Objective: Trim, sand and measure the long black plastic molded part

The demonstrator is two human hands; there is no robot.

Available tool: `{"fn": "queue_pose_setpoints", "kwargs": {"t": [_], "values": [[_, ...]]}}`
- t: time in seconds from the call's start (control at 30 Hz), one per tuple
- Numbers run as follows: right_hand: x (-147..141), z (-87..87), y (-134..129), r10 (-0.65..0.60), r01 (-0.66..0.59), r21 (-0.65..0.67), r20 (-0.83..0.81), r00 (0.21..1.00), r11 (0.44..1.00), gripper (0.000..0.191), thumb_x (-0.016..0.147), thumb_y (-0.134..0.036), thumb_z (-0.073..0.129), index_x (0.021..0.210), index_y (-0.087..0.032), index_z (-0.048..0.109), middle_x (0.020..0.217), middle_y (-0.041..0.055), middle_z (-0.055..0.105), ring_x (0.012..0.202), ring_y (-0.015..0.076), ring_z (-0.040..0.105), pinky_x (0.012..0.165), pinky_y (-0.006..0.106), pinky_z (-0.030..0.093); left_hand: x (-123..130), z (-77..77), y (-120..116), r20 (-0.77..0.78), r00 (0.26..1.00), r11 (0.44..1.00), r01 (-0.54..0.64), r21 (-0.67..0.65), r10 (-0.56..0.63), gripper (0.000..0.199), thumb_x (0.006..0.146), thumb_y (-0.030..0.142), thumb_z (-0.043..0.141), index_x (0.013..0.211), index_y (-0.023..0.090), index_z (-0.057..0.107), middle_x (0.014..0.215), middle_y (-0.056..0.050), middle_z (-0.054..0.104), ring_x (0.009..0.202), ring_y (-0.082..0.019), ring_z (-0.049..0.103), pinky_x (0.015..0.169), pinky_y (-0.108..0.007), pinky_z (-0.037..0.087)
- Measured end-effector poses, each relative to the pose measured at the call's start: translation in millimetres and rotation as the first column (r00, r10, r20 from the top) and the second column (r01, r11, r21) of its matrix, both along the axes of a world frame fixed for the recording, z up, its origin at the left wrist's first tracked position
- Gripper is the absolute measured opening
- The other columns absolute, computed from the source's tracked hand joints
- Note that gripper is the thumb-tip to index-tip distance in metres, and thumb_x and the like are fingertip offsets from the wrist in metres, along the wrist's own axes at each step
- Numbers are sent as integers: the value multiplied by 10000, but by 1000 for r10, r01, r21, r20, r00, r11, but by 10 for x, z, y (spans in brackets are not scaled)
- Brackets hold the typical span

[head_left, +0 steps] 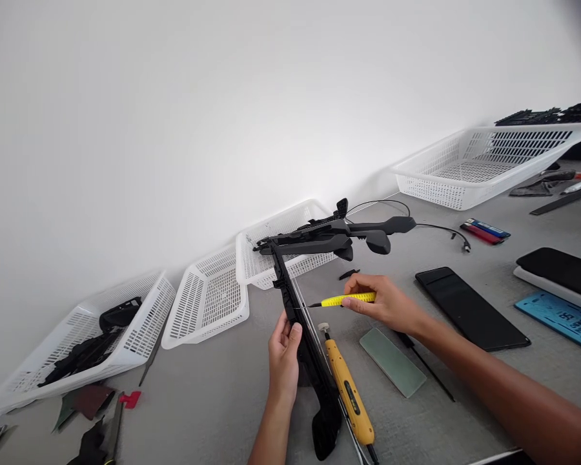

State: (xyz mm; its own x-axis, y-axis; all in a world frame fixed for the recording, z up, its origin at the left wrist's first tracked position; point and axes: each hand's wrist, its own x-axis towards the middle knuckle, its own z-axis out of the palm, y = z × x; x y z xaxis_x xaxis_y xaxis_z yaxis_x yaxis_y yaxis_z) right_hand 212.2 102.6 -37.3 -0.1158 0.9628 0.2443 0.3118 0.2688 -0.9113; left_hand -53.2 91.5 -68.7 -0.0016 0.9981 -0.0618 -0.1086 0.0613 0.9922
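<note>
My left hand (pixel 286 345) grips a long black plastic part (pixel 314 371) around its middle, with the thumb on top. The part stretches from a broad paddle-shaped end near me to a narrow end by the baskets. In my right hand (pixel 385 300) is a slim yellow-handled tool (pixel 336 300), pinched between thumb and fingers. Its thin dark tip points left at the part's right edge, just above my left hand; I cannot tell whether it touches. A yellow corded rotary tool (pixel 349 391) lies just right of the part.
Similar black parts (pixel 329 242) rest across a white basket (pixel 290 223). Another white basket (pixel 193 303) and one with black pieces (pixel 142 345) stand left, a larger basket (pixel 455 194) back right. A black phone (pixel 469 310), greenish rectangular block (pixel 392 361) and lighters (pixel 484 231) lie right.
</note>
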Motion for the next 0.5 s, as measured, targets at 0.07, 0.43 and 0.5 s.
{"fn": "queue_pose_setpoints", "kwargs": {"t": [0.07,0.43,0.5], "values": [[-12,-21,8,-4,4,19,37,999,1000,346,923,-563,736,894,-226,669,797,5,671,696,179,553,635,297,394,-6,-14,23,10,999,999,-34,-30,35,617,805,604,878,1295,241,783,1269,-100,798,1250,-301,706,1130,-412,503],[-123,-170,39,-139,119,122,177,974,985,266,967,-493,704,1065,-247,673,1006,54,743,761,217,630,670,324,444,42,60,-12,-46,994,994,100,-49,-103,506,846,628,829,1094,187,818,1071,-91,828,1043,-268,748,967,-341,548],[-130,-170,38,-150,129,127,178,972,983,267,971,-490,700,1078,-248,670,1022,62,741,781,226,643,688,333,458,56,84,-25,-45,986,987,159,-20,-160,510,868,605,819,1178,199,805,1174,-102,821,1148,-295,736,1052,-377,529]]}}
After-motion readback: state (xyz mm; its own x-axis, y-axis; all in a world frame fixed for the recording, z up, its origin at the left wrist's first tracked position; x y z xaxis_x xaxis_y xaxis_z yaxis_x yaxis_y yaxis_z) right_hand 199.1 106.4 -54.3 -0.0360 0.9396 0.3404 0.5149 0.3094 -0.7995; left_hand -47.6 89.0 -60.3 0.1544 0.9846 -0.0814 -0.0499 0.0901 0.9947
